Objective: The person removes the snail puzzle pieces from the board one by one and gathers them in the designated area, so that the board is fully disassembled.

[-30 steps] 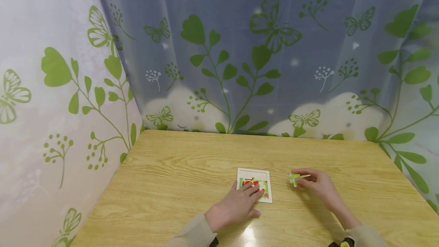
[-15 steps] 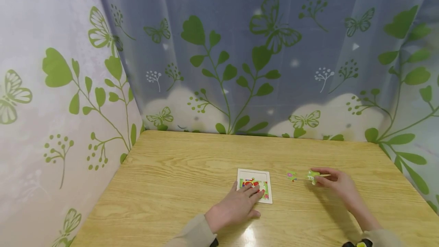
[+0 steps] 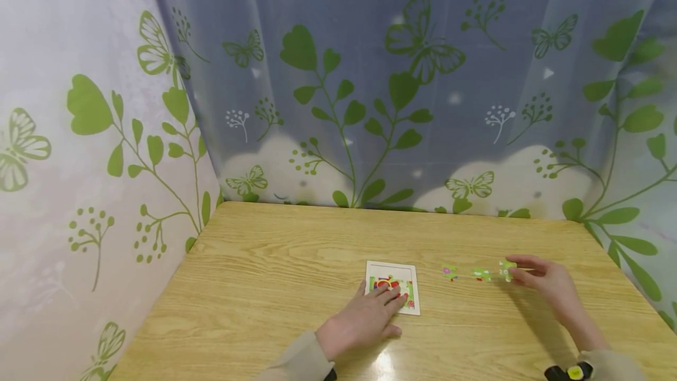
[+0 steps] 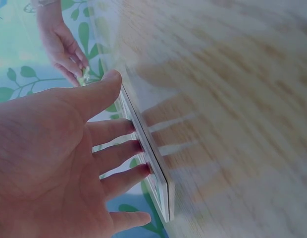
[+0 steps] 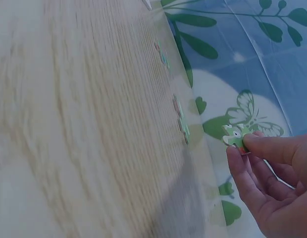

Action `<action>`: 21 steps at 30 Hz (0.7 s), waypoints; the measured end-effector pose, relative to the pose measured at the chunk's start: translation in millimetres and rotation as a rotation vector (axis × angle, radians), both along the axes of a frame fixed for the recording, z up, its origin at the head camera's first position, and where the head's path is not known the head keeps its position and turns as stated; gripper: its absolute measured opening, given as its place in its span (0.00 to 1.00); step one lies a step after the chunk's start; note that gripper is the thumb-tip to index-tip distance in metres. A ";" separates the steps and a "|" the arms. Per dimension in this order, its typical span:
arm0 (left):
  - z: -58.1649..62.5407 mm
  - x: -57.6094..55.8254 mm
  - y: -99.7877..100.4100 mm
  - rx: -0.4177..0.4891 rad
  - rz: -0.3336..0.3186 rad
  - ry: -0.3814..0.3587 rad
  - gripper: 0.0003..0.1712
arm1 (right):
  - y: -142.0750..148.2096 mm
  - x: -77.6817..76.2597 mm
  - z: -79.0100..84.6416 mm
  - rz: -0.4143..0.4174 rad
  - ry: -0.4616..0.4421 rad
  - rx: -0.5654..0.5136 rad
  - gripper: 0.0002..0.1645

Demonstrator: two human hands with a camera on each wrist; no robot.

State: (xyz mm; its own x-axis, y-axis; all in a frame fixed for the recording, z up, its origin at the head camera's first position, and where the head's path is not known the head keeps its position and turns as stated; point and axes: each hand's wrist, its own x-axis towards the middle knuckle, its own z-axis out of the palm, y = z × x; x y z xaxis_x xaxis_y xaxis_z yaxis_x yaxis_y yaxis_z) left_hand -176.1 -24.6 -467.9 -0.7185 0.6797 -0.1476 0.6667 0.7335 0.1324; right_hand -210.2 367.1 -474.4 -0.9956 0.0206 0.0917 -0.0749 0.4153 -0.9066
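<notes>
My left hand (image 3: 362, 317) rests with spread, straight fingers on a white-framed jigsaw puzzle board (image 3: 416, 298) that shows a colourful picture, partly covered by the hand. In the left wrist view, the fingertips touch the face of the board (image 4: 167, 201). On the right, my right hand (image 3: 555, 287) pinches a green puzzle piece (image 3: 506, 270) between thumb and fingers. The right wrist view shows white and red patches on this puzzle piece (image 5: 234, 136), held off the table. Two loose puzzle pieces lie between board and right hand: one with pink (image 3: 449, 273), one green and white (image 3: 481, 275).
A wood-grain table (image 3: 275, 263) stretches under everything. Behind it hangs a blue curtain (image 3: 338, 104) printed with green leaves and butterflies, and a pale printed curtain (image 3: 79, 193) borders the left side.
My right hand has moved to the right in steps, leaving first the pinkish puzzle piece and then the green-and-white one on the table. The left hand has stayed on the board.
</notes>
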 end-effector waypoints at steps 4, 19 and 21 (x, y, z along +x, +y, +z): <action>-1.0 -0.2 0.0 0.003 0.003 -0.003 0.39 | 6.2 -1.5 -0.9 -0.010 -0.019 0.010 0.16; -1.1 1.0 0.4 -0.010 0.007 0.032 0.39 | 17.3 -10.2 -6.3 0.009 -0.074 0.133 0.23; -1.1 1.1 0.4 -0.012 0.010 0.029 0.39 | 18.1 -11.3 -6.9 0.007 -0.095 0.159 0.23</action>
State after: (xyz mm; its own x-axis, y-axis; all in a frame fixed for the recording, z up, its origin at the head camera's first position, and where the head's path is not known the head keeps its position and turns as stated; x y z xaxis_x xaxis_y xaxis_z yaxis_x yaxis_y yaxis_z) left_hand -175.0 -24.2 -469.0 -0.7292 0.6709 -0.1346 0.6630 0.7414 0.1039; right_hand -221.5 385.2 -481.2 -1.0000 0.0063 -0.0014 0.0047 0.5539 -0.8326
